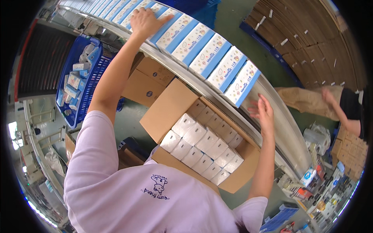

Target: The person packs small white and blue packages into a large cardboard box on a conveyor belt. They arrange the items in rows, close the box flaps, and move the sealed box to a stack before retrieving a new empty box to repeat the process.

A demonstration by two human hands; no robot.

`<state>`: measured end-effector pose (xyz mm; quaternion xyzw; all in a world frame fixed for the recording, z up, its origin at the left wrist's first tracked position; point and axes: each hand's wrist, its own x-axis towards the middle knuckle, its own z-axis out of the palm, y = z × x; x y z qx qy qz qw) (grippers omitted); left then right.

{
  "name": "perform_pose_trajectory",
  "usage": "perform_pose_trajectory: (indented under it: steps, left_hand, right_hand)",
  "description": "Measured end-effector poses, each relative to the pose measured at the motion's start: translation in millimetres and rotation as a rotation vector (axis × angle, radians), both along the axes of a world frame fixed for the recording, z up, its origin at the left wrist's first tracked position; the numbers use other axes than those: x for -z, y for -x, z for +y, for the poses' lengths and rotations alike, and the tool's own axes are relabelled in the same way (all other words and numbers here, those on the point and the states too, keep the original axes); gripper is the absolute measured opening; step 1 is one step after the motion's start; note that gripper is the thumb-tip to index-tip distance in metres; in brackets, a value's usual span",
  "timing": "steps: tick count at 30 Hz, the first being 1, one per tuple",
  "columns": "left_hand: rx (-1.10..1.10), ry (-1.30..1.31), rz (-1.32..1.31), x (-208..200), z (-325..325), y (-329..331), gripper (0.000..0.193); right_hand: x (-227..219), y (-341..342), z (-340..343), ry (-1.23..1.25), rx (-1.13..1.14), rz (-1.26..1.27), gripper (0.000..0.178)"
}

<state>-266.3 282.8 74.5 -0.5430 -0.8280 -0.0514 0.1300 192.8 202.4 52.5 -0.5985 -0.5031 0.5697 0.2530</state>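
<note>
A long row of white-and-blue tissue packs stands side by side along a conveyor in front of me. Toward the far left, my left hand lies over the tops of several packs, thumb and fingers spread. Just past the right end of the row, my right hand is held up with its fingers apart and nothing in it, close to the last pack. Below the conveyor edge, an open cardboard box holds a layer of white tissue packs, with a lower group at its far side.
A blue basket of loose packs stands on the left. Closed cartons sit beneath the conveyor. Across it, flattened cardboard is stacked on a blue pallet. Another person is at the right, near small stacked boxes.
</note>
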Motion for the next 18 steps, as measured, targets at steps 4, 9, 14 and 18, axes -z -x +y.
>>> perform_pose_trajectory:
  steps: [4,9,14,18]
  left_hand:
    - [0.076,-0.205,-0.072,13.7,2.9,-10.2,0.076]
    - [0.29,-0.244,-0.099,9.4,-21.6,-70.2,0.065]
    - [0.221,0.325,-0.456,-4.0,-0.4,-98.5,0.093]
    - [0.391,0.34,-0.698,19.7,-27.1,-153.5,0.09]
  right_hand:
    - [1.5,8.6,-3.8,-0.024,0.043,0.082,0.05]
    - [-1.5,-3.1,-10.2,-0.076,0.112,0.069,0.052]
    - [-2.8,-17.0,2.3,-0.089,0.074,-0.318,0.062]
    - [2.6,-47.3,0.0,-0.189,0.219,-0.662,0.081]
